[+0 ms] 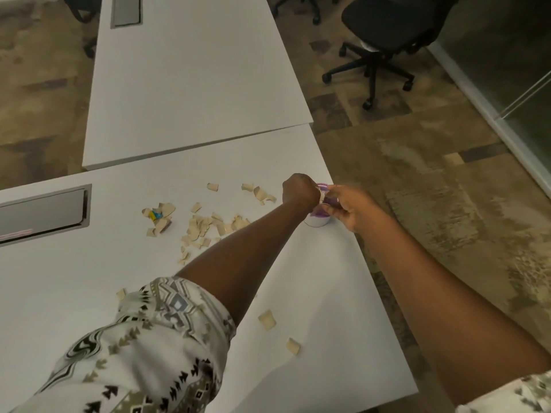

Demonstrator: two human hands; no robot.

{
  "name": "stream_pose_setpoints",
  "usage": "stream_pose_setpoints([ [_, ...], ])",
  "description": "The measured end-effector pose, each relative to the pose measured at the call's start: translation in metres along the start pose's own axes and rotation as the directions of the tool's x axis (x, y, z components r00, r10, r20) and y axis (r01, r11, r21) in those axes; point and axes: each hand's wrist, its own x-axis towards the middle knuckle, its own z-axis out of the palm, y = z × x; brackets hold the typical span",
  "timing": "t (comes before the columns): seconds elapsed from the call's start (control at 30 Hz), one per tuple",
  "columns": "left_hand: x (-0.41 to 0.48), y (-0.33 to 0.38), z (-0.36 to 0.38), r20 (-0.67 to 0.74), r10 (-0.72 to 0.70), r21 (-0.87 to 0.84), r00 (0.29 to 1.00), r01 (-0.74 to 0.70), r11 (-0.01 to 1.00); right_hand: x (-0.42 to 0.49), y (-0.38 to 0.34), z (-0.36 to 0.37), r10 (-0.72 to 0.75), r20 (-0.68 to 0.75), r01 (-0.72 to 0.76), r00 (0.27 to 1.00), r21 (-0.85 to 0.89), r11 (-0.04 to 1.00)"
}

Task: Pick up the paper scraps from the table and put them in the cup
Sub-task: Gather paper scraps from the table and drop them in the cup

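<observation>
A grey cable hatch point(44, 211) is sitting flush in the white tabletop point(74, 293) at the far left. To its right, a small cluster of beige paper scraps point(161, 217) is lying around a blue and yellow fragment point(155, 215). A larger spread of scraps point(205, 228) is occupying the middle of the tabletop, with a further group point(261, 193) lying beyond it, just left of the hands. Two lone scraps point(267, 319) are resting nearer the person, between the forearms, and one more point(121, 293) is showing beside the patterned sleeve point(143, 347).

The left hand point(299, 189) is reaching across to the cup point(319, 214), a white and purple cup standing near the right edge of the tabletop. The fingers of this hand are curled into a closed fist above the cup's mouth, with a pale scrap point(321, 195) showing at the fist's right edge; how much else is inside the fist cannot be told.

The right hand point(351, 208) is gripping the cup from its right side, fingers point(332, 201) wrapped round the wall near the rim.

Further right, patterned carpet point(417, 204) is covering the floor, and a black office chair point(384, 40) is standing beyond the second tabletop.
</observation>
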Motion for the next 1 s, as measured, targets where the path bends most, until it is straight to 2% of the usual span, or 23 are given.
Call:
stream_pose_setpoints([
  [0.23,-0.001,0.006,-0.002,0.084,-0.015,0.015,0.996,0.013,1.000,-0.003,-0.003,0.003,0.022,-0.082,-0.019,0.996,0.032,0.999],
  [0.4,-0.007,0.004,-0.004,0.049,-0.030,-0.088,0.998,0.034,0.996,-0.013,0.001,0.001,-0.021,-0.152,0.026,0.988,0.031,0.999],
  [0.57,-0.025,0.001,-0.010,0.022,-0.041,-0.243,0.999,0.045,0.969,-0.037,0.020,-0.004,-0.113,-0.161,0.124,0.980,0.060,0.990],
  [0.7,-0.047,-0.014,-0.016,0.002,-0.001,-0.273,1.000,0.002,0.962,-0.056,0.057,-0.008,-0.158,-0.144,0.154,0.977,-0.036,0.987],
  [0.83,-0.084,-0.052,-0.021,-0.003,0.020,-0.245,1.000,-0.020,0.969,-0.074,0.112,-0.011,-0.099,-0.128,0.080,0.987,-0.142,0.987],
  [0.93,-0.113,-0.091,-0.025,0.009,-0.012,-0.268,1.000,0.014,0.963,-0.084,0.156,-0.013,-0.071,-0.105,0.035,0.992,-0.314,0.949],
  [1.0,-0.131,-0.121,-0.027,0.008,-0.049,-0.273,0.999,0.049,0.961,-0.094,0.179,-0.012,-0.074,-0.089,0.022,0.993,-0.481,0.877],
])
